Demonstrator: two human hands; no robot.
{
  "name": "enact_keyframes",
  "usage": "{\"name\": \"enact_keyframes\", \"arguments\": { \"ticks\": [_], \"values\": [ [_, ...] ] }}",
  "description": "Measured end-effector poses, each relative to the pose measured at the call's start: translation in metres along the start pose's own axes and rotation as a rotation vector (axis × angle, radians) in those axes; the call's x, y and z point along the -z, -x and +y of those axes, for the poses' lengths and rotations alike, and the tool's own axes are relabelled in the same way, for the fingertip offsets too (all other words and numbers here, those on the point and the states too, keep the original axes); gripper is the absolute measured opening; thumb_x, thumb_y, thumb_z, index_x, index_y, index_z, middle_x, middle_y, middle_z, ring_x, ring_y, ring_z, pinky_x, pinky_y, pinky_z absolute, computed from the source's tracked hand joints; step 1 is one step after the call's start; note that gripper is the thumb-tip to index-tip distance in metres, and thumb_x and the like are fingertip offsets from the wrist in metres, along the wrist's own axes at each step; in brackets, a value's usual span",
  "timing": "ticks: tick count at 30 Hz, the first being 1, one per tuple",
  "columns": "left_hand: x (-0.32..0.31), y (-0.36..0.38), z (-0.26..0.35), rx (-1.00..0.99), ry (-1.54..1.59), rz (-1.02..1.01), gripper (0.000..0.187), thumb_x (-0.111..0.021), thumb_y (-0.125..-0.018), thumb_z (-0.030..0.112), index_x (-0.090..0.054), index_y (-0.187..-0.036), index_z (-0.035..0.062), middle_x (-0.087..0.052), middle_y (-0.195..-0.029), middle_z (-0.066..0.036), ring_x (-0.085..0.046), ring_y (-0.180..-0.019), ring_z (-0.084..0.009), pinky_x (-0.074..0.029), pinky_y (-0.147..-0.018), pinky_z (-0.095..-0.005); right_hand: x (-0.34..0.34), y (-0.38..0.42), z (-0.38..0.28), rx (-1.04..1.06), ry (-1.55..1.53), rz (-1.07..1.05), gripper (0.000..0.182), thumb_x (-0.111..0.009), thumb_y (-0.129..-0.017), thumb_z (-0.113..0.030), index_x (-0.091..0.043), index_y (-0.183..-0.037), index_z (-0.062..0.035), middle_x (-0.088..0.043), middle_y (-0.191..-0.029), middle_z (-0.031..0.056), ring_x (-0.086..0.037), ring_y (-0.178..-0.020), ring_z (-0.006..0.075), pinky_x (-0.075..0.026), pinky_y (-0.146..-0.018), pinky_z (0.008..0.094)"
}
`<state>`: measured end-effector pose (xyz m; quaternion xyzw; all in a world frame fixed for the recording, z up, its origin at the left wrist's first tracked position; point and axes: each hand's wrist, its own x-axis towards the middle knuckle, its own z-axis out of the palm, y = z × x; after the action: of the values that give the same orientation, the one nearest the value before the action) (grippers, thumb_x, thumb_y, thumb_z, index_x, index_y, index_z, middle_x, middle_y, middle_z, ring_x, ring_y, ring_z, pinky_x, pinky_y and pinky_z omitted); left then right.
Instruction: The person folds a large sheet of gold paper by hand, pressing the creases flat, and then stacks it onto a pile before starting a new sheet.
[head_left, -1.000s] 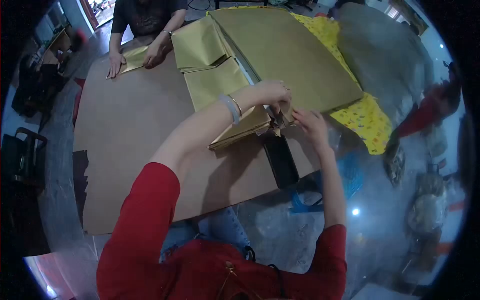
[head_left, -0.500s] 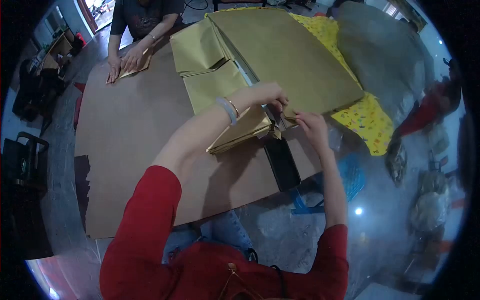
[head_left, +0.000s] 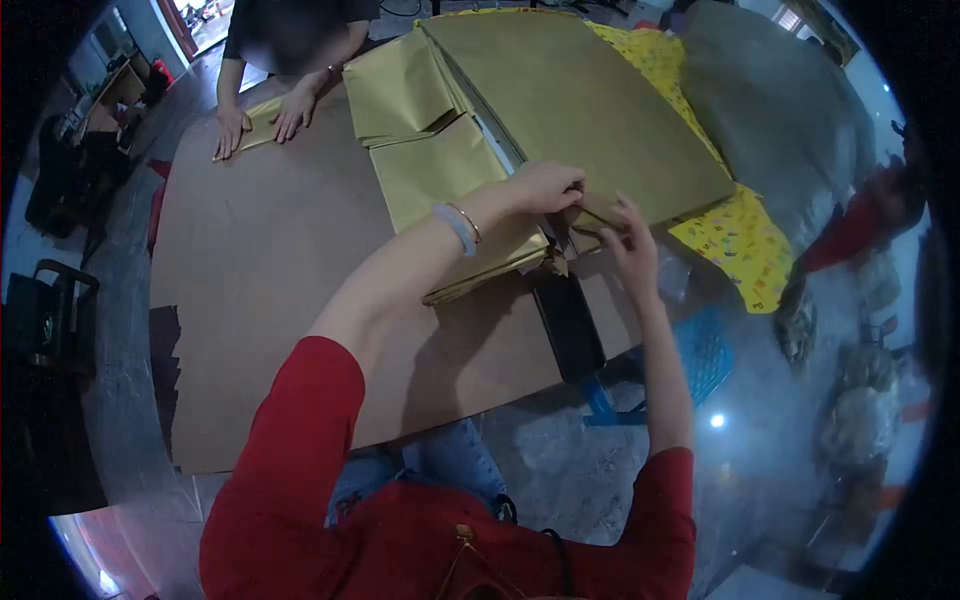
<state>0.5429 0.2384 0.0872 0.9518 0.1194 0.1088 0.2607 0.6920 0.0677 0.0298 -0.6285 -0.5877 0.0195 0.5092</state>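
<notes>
My left hand (head_left: 545,187) pinches a small folded piece of gold paper (head_left: 590,222) at the near right of the brown table (head_left: 270,260). My right hand (head_left: 628,243) holds the same piece from the right, fingers partly spread over it. Under my left wrist lies a stack of folded gold sheets (head_left: 470,195). Just beyond my hands is a large pile of flat gold paper (head_left: 580,100). A bracelet and a pale bangle sit on my left wrist.
Another person's hands (head_left: 265,120) press a gold sheet flat at the table's far left. A black flat object (head_left: 568,325) lies at the table's near edge below my hands. Yellow patterned cloth (head_left: 730,235) hangs at the right. A blue stool (head_left: 700,350) stands on the floor.
My hands shifted slightly right and up while working the small gold piece; my right fingers have spread over it. The other person's hands moved along their sheet.
</notes>
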Motion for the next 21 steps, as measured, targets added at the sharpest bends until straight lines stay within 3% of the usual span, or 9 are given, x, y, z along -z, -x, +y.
{"name": "enact_keyframes", "arguments": {
  "ticks": [3, 5, 8, 15, 18, 21],
  "values": [
    [-0.008, -0.006, -0.003, 0.014, -0.017, 0.087, 0.021, -0.052, -0.088, 0.029, -0.06, -0.101, 0.0139, -0.065, -0.092, -0.011, -0.061, -0.086, -0.0326, -0.047, -0.073, -0.0429, 0.006, -0.003, -0.008, 0.013, 0.054, -0.064, 0.03, -0.065, -0.082, -0.007, -0.06, -0.112, -0.003, -0.047, -0.135, 0.0144, -0.051, -0.118, 0.0259, -0.044, -0.092, 0.0352],
    [-0.011, -0.007, -0.004, -0.001, -0.02, 0.158, 0.021, -0.053, -0.088, 0.029, -0.06, -0.1, 0.0138, -0.065, -0.092, -0.01, -0.062, -0.085, -0.0317, -0.048, -0.071, -0.0426, 0.009, -0.004, -0.014, -0.018, 0.231, -0.164, 0.022, -0.065, -0.083, -0.008, -0.064, -0.102, -0.0001, -0.046, -0.137, 0.0134, -0.053, -0.115, 0.0252, -0.045, -0.089, 0.035],
    [-0.01, -0.006, -0.004, 0.023, -0.008, 0.13, 0.021, -0.054, -0.087, 0.029, -0.06, -0.1, 0.013, -0.066, -0.091, -0.01, -0.062, -0.085, -0.0308, -0.048, -0.071, -0.0422, 0.008, -0.006, -0.014, -0.113, 0.168, -0.156, 0.015, -0.063, -0.083, -0.007, -0.067, -0.094, 0.0013, -0.046, -0.137, 0.0114, -0.056, -0.11, 0.0241, -0.047, -0.086, 0.0336],
    [-0.01, -0.006, -0.012, -0.025, -0.018, 0.058, 0.025, -0.058, -0.086, 0.032, -0.062, -0.102, 0.013, -0.066, -0.092, -0.01, -0.062, -0.087, -0.0297, -0.048, -0.074, -0.0388, 0.006, -0.012, -0.001, -0.202, -0.048, -0.072, 0.015, -0.065, -0.079, -0.004, -0.066, -0.092, 0.0027, -0.051, -0.133, 0.0103, -0.06, -0.099, 0.0193, -0.049, -0.078, 0.0307],
    [-0.02, -0.013, -0.028, -0.065, 0.056, 0.013, 0.027, -0.058, -0.086, 0.033, -0.063, -0.104, 0.0134, -0.066, -0.094, -0.01, -0.061, -0.09, -0.0287, -0.047, -0.076, -0.0379, 0.008, -0.016, -0.01, -0.34, -0.082, -0.103, 0.015, -0.067, -0.078, -0.005, -0.066, -0.09, 0.0032, -0.054, -0.13, 0.0103, -0.061, -0.098, 0.0164, -0.049, -0.078, 0.0292],
    [-0.015, -0.009, -0.026, -0.084, 0.089, -0.013, 0.031, -0.061, -0.079, 0.045, -0.066, -0.097, 0.0212, -0.067, -0.096, -0.005, -0.063, -0.092, -0.0257, -0.048, -0.074, -0.0389, 0.005, -0.015, -0.012, -0.355, -0.04, -0.075, 0.012, -0.066, -0.079, -0.004, -0.066, -0.088, 0.0033, -0.056, -0.126, 0.0103, -0.06, -0.097, 0.0141, -0.05, -0.077, 0.028]
  ]
}}
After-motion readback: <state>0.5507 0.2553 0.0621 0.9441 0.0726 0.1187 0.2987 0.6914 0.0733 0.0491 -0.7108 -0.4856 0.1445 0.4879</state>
